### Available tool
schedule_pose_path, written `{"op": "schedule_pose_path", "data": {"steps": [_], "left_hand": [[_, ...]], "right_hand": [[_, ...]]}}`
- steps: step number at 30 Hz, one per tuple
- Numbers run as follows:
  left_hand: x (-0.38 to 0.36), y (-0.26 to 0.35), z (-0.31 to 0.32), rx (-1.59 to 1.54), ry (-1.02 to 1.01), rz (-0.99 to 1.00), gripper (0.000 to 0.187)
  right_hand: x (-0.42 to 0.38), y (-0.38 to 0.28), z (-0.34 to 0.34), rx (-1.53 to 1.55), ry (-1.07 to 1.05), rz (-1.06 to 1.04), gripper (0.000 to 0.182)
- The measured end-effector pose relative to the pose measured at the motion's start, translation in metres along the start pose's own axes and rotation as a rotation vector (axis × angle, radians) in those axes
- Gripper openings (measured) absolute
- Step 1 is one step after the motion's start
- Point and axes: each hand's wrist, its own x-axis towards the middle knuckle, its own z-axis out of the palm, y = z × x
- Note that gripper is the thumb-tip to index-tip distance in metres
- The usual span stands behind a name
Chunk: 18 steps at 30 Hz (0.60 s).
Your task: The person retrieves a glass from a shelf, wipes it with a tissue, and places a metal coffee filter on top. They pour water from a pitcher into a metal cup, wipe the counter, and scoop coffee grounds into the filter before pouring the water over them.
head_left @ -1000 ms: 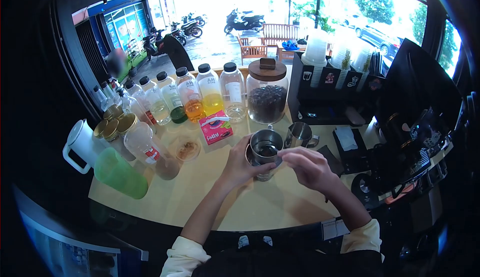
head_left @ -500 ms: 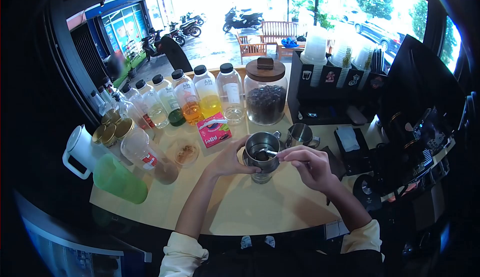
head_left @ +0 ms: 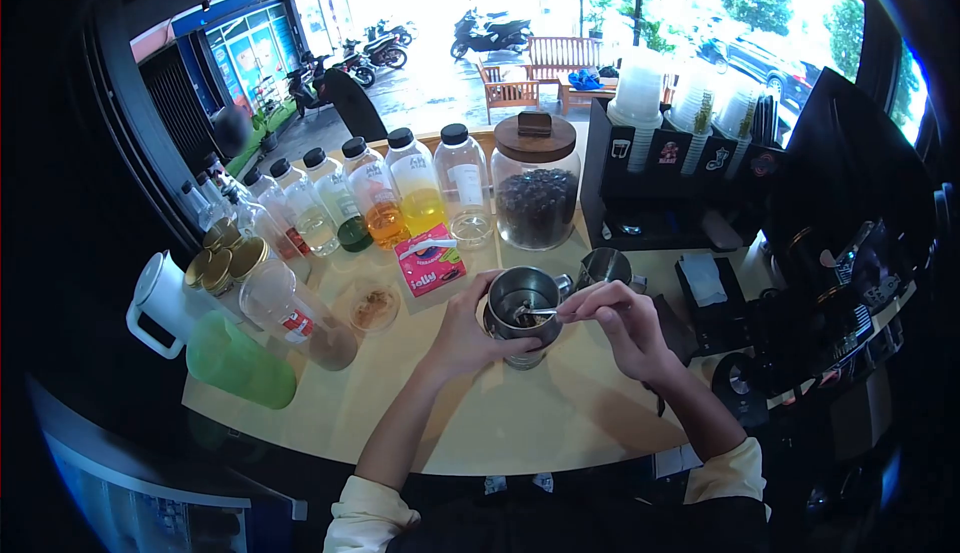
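Note:
A metal pitcher [head_left: 510,288] is in my left hand [head_left: 466,331], its fingers wrapped round the side. The pitcher is tilted so that its inside faces me, and some dark contents show at the bottom. Below it, a clear glass [head_left: 523,361] stands on the counter, mostly hidden. Between the fingertips of my right hand [head_left: 622,328] is the handle of a metal spoon [head_left: 543,311], whose end reaches into the pitcher. Just behind my right hand stands a second metal pitcher [head_left: 603,267].
A large jar [head_left: 537,203] of dark pieces stands behind the pitchers. Several bottles [head_left: 415,188] line the back of the counter [head_left: 480,433], with a pink box [head_left: 430,261] before them. A green jug [head_left: 240,361] is at left; a cup rack [head_left: 660,198] is at right.
The pitcher's mouth has tipped further toward me, showing more of the inside. My right hand and the spoon have shifted slightly. The whole view has moved a little.

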Motion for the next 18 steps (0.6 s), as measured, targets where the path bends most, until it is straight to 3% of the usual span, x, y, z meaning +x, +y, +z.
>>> {"op": "schedule_pose_path", "data": {"steps": [7,9,12,18], "left_hand": [[0.013,-0.033,-0.015,-0.305,-0.288,0.046,0.084],[0.017,-0.033,-0.018,-0.31,-0.32,0.039,0.084],[0.022,-0.03,-0.021,-0.315,-0.385,0.032,0.084],[0.026,-0.035,-0.021,-0.377,-0.434,0.024,0.084]], "right_hand": [[0.003,0.005,-0.002,0.163,-0.021,0.064,0.018],[0.005,0.003,-0.002,0.222,-0.052,0.057,0.018],[0.009,0.005,-0.005,0.077,0.005,0.077,0.019],[0.011,0.007,-0.01,0.196,-0.067,0.055,0.02]]}}
